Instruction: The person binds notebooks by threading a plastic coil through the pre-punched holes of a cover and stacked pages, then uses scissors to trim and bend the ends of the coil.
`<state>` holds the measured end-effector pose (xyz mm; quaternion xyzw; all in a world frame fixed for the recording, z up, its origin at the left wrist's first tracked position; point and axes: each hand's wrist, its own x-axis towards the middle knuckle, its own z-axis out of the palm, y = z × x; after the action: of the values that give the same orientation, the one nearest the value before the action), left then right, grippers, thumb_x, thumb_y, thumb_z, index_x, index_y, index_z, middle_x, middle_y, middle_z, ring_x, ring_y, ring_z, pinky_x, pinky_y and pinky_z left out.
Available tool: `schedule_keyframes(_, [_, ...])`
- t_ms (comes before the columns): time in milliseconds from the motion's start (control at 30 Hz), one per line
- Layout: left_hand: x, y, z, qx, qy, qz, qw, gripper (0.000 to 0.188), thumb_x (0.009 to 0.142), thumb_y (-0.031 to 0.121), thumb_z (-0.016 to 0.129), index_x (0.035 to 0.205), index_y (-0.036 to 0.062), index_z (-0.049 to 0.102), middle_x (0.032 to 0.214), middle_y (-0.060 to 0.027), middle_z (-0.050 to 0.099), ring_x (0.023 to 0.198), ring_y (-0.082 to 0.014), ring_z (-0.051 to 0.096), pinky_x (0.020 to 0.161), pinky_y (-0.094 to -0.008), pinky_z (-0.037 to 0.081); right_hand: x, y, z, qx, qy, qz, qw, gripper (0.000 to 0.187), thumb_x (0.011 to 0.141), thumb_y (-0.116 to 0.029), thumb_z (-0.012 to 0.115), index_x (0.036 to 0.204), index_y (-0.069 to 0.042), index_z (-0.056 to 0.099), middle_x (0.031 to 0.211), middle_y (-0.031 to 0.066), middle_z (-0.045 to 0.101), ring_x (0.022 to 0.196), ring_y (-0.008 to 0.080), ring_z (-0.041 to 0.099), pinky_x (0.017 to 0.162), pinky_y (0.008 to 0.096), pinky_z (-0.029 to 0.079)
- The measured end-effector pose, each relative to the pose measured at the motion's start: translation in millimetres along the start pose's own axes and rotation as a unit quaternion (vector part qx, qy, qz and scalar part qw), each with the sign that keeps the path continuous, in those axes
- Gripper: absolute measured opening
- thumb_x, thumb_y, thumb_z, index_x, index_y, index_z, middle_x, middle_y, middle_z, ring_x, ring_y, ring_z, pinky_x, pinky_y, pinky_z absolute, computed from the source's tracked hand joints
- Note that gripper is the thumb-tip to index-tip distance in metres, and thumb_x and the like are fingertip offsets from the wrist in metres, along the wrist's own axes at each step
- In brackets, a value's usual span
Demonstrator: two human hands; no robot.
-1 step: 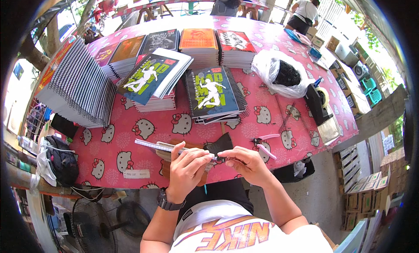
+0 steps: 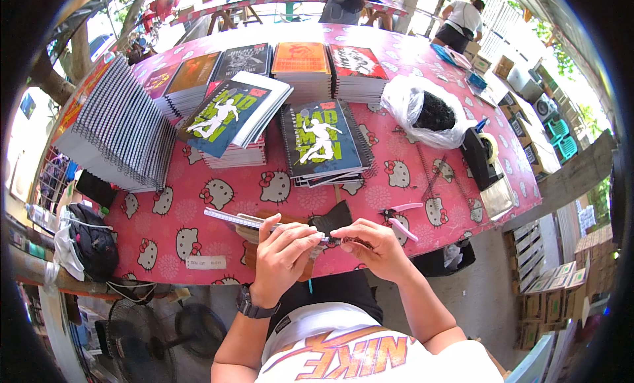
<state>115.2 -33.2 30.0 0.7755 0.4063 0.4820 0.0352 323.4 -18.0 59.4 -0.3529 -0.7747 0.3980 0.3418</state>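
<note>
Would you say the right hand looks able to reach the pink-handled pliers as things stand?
Probably yes: the pink-handled pliers lie close to the right hand, with nothing visible between them. That hand is occupied at the near end of the held notebook, though, so it would likely need to leave that first.

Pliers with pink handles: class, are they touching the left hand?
Apart. In the head view, the pliers lie on the pink table, with the right hand between them and the left hand.

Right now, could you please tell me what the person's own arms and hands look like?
The left hand and right hand are ungloved. A dark watch circles the left wrist; the right wrist is bare. The right sleeve is white and short.
</note>
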Motion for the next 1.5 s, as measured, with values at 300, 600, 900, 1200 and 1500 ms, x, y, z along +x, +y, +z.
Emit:
schedule_keyframes(300, [5, 0, -1, -0.034, -0.007, -0.02, 0.999, 0.018, 0.071, 0.004, 0.068, 0.086, 0.0149, 0.068, 0.089, 0.0007, 0.066, 0.085, -0.0175, 0.061, 0.095, -0.0404, 0.036, 7, 5, -3, 0.0, 0.024, -0.031, 0.999, 0.021, 0.077, 0.005, 0.064, 0.097, -0.003, 0.063, 0.086, 0.0075, 0.058, 0.077, 0.016, 0.06, 0.067, 0.0265, 0.048])
schedule_keyframes(600, [3, 2, -5, -0.033, -0.019, -0.025, 0.999, 0.017, 0.07, 0.006, 0.07, 0.084, 0.015, 0.066, 0.087, 0.0022, 0.066, 0.084, -0.017, 0.061, 0.095, -0.0416, 0.036, 12, 1, -2, -0.009, -0.044, 0.005, 0.999, 0.016, 0.082, 0.0, 0.059, 0.098, -0.002, 0.06, 0.084, 0.011, 0.059, 0.075, 0.0247, 0.06, 0.066, 0.0321, 0.048])
schedule_keyframes(900, [1, 2, -8, -0.042, -0.033, -0.015, 0.998, 0.013, 0.071, 0.006, 0.069, 0.08, 0.0146, 0.064, 0.085, 0.0026, 0.065, 0.083, -0.0161, 0.061, 0.101, -0.0437, 0.03, 17, -5, 0, -0.113, -0.064, -0.08, 0.988, 0.018, 0.081, -0.006, 0.06, 0.099, -0.004, 0.06, 0.081, 0.0117, 0.056, 0.076, 0.0307, 0.059, 0.064, 0.0372, 0.048])
schedule_keyframes(1200, [14, 18, -10, -0.048, -0.07, -0.082, 0.993, 0.018, 0.071, 0.014, 0.071, 0.088, 0.0165, 0.065, 0.088, 0.0032, 0.062, 0.084, -0.0154, 0.056, 0.095, -0.0384, 0.028, 6, -17, 6, -0.167, -0.006, -0.057, 0.984, 0.038, 0.083, -0.012, 0.061, 0.12, -0.01, 0.051, 0.078, 0.0111, 0.06, 0.069, 0.029, 0.061, 0.06, 0.036, 0.048])
schedule_keyframes(1500, [10, 9, -9, -0.017, -0.128, -0.021, 0.991, 0.017, 0.075, 0.03, 0.066, 0.088, 0.0192, 0.066, 0.084, 0.0027, 0.06, 0.083, -0.0162, 0.055, 0.083, -0.0374, 0.03, 12, 61, -3, -0.153, -0.004, 0.116, 0.982, 0.058, 0.079, -0.036, 0.066, 0.124, -0.006, 0.044, 0.105, 0.0188, 0.058, 0.096, 0.0327, 0.057, 0.08, 0.0392, 0.047])
